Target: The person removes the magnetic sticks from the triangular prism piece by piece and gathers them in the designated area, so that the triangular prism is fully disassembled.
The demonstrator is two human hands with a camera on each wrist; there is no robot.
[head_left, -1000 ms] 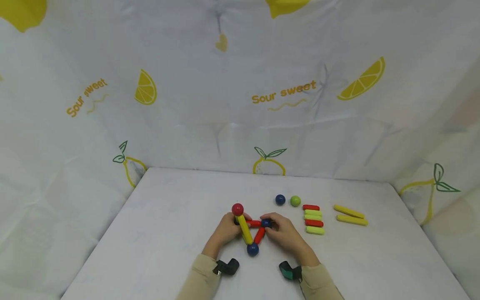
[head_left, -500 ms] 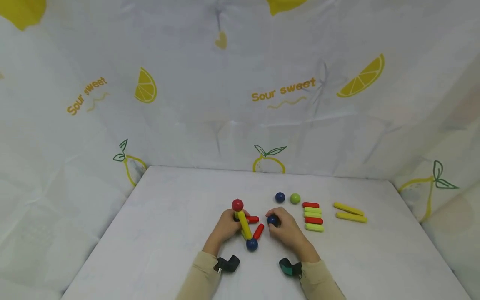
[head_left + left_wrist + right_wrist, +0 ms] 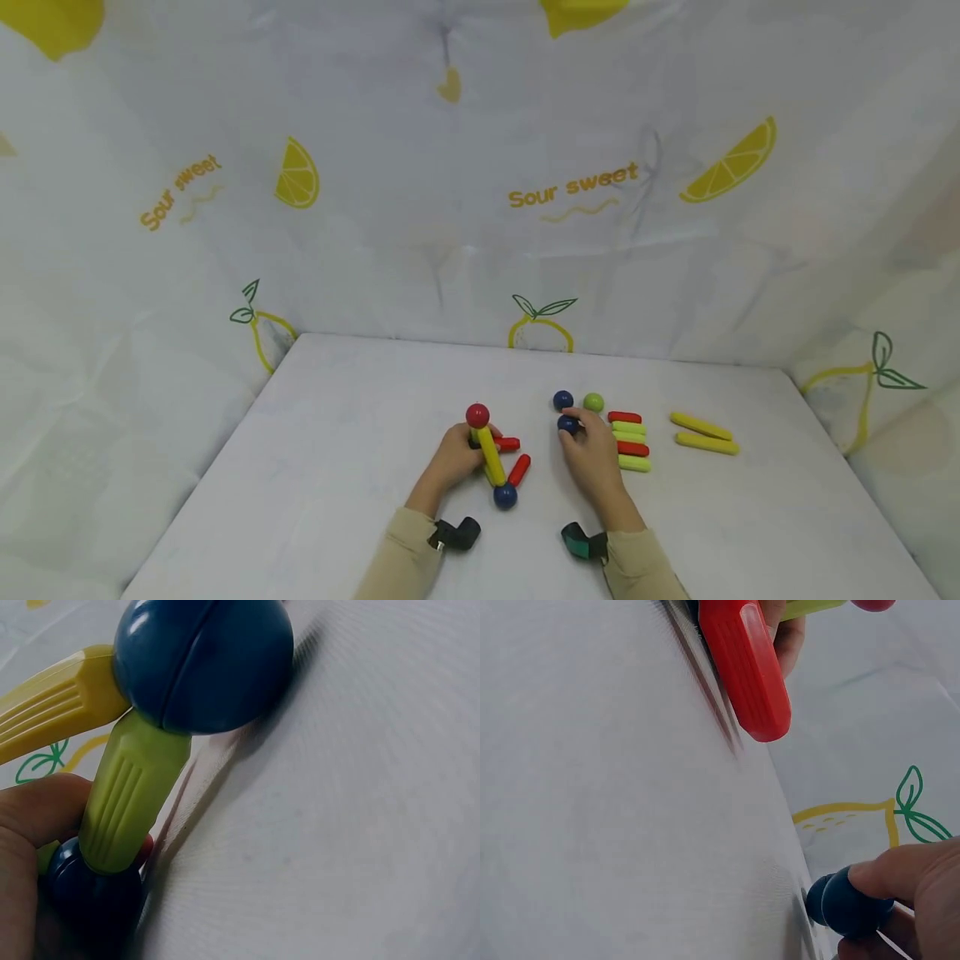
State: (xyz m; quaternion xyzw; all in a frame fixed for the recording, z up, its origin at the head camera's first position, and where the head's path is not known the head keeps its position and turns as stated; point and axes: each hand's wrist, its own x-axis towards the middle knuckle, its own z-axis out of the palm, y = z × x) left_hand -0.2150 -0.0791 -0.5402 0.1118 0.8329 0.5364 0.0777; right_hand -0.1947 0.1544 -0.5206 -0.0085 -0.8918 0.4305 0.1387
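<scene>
My left hand grips a magnetic-stick frame at a dark blue ball, which is partly hidden by the fingers. A yellow stick joins a red ball above to a blue ball in front. A lime stick also meets that front ball. Two red sticks, one near the hand and one on the front ball, have free ends. My right hand pinches a separate blue ball just in front of another blue ball; whether they touch I cannot tell.
A green ball lies beside the back blue ball. Short red and lime sticks form a column right of my right hand. Further right lie two longer yellow sticks. A printed cloth wall rises behind the white table.
My right hand has pulled the blue ball off the red sticks' ends and carried it right and back toward the loose balls. My left hand keeps holding the frame nearly still.
</scene>
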